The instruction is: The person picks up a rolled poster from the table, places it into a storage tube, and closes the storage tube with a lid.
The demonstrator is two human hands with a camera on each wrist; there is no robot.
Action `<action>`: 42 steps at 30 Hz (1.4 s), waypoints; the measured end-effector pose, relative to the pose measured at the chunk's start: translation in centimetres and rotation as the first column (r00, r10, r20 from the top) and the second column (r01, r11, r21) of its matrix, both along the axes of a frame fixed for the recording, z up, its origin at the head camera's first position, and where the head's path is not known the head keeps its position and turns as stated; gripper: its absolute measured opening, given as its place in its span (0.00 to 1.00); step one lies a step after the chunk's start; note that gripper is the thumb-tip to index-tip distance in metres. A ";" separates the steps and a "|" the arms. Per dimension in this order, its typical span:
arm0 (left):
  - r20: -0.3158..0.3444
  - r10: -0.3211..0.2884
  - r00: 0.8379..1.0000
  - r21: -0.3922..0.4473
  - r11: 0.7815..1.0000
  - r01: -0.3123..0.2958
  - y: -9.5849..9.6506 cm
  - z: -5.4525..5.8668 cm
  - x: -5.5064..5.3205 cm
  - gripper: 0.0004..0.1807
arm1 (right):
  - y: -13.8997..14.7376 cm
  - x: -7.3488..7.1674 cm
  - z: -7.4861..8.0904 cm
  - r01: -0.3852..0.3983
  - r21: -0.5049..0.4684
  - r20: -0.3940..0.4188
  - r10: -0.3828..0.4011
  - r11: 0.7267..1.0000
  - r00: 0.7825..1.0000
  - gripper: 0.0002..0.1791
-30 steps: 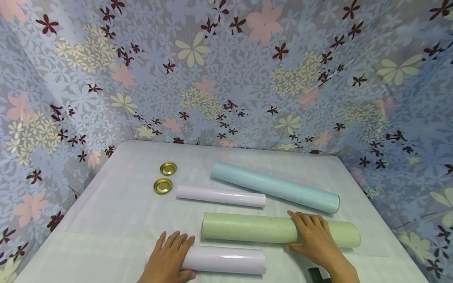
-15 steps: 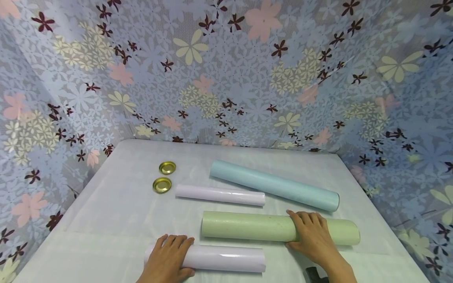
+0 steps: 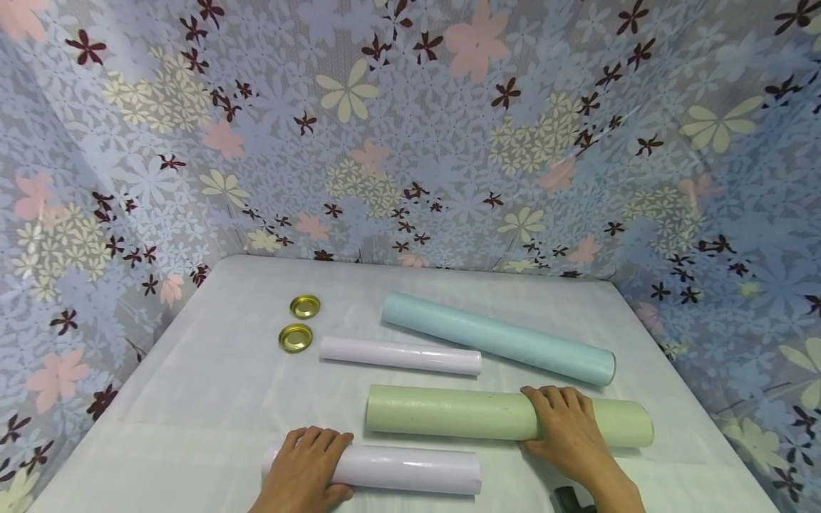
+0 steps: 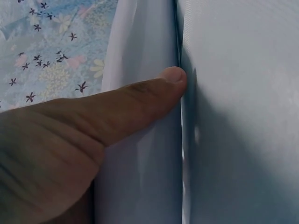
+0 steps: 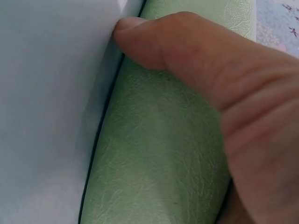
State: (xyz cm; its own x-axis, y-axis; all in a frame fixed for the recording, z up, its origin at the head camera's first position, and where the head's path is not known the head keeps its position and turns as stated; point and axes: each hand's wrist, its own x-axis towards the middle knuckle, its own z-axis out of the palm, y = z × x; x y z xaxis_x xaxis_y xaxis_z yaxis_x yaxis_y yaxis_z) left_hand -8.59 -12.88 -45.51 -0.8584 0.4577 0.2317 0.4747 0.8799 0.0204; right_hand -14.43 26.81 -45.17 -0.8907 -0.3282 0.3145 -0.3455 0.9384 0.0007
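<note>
A thick, glossy white roll (image 3: 410, 470) lies crosswise near the front of the table. My left hand (image 3: 304, 463) grips its left end from above, fingers bent over the far side. In the left wrist view, the thumb (image 4: 140, 100) lies across that roll down to the table. Farther right, a light green roll (image 3: 449, 413) with a leathery texture rests on the table, and my right hand (image 3: 567, 434) holds it right of its middle. The right wrist view has that thumb (image 5: 187, 46) across the green surface, its tip by the table. Both hands' fingertips are hidden behind the rolls.
Behind the green roll are a thinner white roll (image 3: 400, 356) and a slanted light blue roll (image 3: 497, 338). Two round gold lids (image 3: 304, 306) lie at the back left of the white-covered table (image 3: 192, 385). Floral cloth (image 3: 410, 142) hangs around the back and sides.
The left hand's fingers, straighter a second ago, have bent down over the white roll. The right fingers have curled slightly more on the green roll. The rolls stay in place.
</note>
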 end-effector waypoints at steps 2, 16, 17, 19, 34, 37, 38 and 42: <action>-0.028 -0.005 1.000 0.002 1.000 0.005 0.0 0.0 0.0 0.35 | 0.0 0.0 -0.1 0.001 0.000 -0.006 -0.001 1.000 1.000 0.47; -0.038 0.003 0.999 0.009 1.000 -0.003 0.1 0.5 0.1 0.36 | 0.1 0.1 0.0 0.006 -0.034 -0.051 -0.007 0.999 0.999 0.45; -0.047 0.003 0.999 0.012 1.000 -0.003 0.0 0.6 0.1 0.36 | 0.1 0.1 0.1 0.007 -0.039 -0.055 -0.009 0.999 0.998 0.45; -0.065 0.006 0.998 0.016 1.000 -0.005 0.0 0.7 0.1 0.35 | 0.1 0.0 0.4 0.011 -0.050 -0.061 -0.014 0.999 0.998 0.44; -0.214 0.070 0.974 0.080 0.995 -0.054 -0.9 2.3 -0.8 0.35 | 0.2 -0.6 2.7 -0.006 -0.079 -0.173 -0.007 0.997 0.985 0.43; -0.242 0.070 0.968 0.094 0.994 -0.049 -1.1 2.6 -1.1 0.36 | 0.2 -0.7 3.0 -0.010 -0.083 -0.180 -0.005 0.997 0.984 0.44; -0.244 0.071 0.967 0.095 0.994 -0.049 -1.2 2.8 -1.2 0.36 | 0.2 -0.7 3.1 -0.010 -0.084 -0.179 -0.005 0.996 0.984 0.44; -0.224 0.081 0.971 0.096 0.994 -0.060 -1.7 3.4 -1.4 0.36 | 0.1 -1.0 3.7 -0.008 -0.072 -0.170 -0.005 0.997 0.985 0.45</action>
